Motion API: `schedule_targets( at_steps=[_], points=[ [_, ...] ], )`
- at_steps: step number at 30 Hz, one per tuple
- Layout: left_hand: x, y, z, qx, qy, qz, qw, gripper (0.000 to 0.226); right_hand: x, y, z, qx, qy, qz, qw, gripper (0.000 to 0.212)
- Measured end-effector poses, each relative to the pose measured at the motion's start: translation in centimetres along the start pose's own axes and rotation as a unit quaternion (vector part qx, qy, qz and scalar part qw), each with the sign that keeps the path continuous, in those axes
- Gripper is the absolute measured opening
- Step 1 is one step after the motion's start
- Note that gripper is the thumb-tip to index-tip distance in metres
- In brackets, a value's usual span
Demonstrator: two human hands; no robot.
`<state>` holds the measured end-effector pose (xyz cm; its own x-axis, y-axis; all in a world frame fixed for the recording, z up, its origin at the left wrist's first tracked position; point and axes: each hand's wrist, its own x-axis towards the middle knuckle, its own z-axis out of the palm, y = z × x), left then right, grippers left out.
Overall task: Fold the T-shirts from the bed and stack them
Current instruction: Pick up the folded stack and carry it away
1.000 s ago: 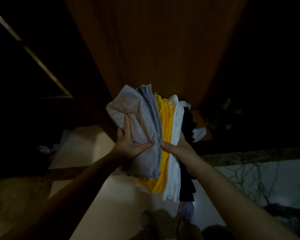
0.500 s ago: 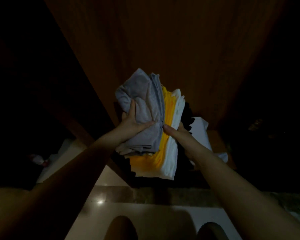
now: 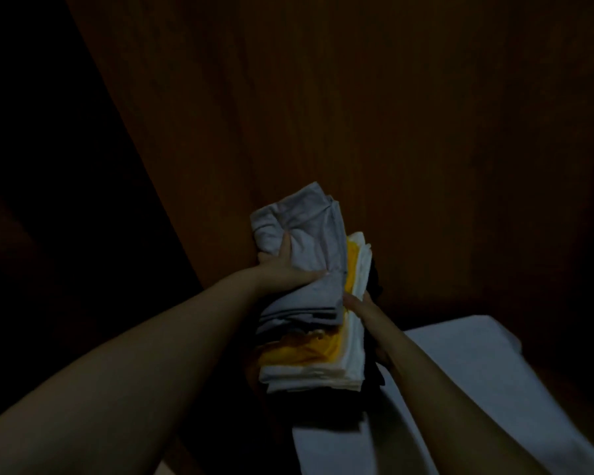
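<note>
A stack of folded T-shirts point(image 3: 309, 303) is held on edge between both hands in front of a brown wooden panel. Grey shirts point(image 3: 306, 231) lie on the left side, then a yellow one point(image 3: 302, 354), white ones point(image 3: 354, 358) and a dark one at the far right, barely visible. My left hand point(image 3: 285, 269) presses flat on the grey side, fingers spread. My right hand point(image 3: 364, 310) grips the stack from the right, thumb on the front edge; its fingers are hidden behind the shirts.
The tall wooden panel point(image 3: 357, 114) fills the view ahead, close behind the stack. A white folded cloth point(image 3: 477, 371) lies on a surface at lower right, under my right forearm. The left side is dark and unreadable.
The floor has dropped out of view and the wooden panel has come closer. The stack has moved forward and to the right, over the white cloth. Both hands keep their hold.
</note>
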<state>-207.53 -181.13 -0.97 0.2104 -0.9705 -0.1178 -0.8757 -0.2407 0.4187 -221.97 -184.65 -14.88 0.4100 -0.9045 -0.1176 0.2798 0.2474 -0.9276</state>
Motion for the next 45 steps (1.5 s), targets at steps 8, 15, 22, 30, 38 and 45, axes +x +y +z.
schedule_targets(
  at_steps=[8,15,22,30,38,45],
  points=[
    [1.3,-3.0,6.0,0.009,-0.058,0.003,0.998,0.120,3.0,7.9,-3.6,0.020,0.011,0.038,0.999,0.128],
    [0.3,-3.5,10.9,0.107,-0.030,0.013,0.994,0.098,2.1,9.9,-5.4,0.094,0.008,0.012,0.996,0.118],
    [0.8,-3.7,9.9,0.031,0.001,0.022,0.999,0.080,-1.3,11.6,-7.1,0.047,-0.040,0.176,0.982,0.107],
    [3.4,-1.6,8.9,0.092,0.058,0.014,0.994,0.096,0.5,11.3,-5.9,0.177,0.044,0.075,0.980,0.097],
    [8.5,-0.1,8.5,0.119,0.061,0.099,0.986,0.099,6.5,11.9,-6.3,0.161,0.091,0.036,0.982,0.124],
    [10.6,-1.4,10.0,0.224,-0.018,0.115,0.967,0.103,8.1,12.8,-5.2,0.123,0.088,-0.040,0.988,0.081]
  ],
)
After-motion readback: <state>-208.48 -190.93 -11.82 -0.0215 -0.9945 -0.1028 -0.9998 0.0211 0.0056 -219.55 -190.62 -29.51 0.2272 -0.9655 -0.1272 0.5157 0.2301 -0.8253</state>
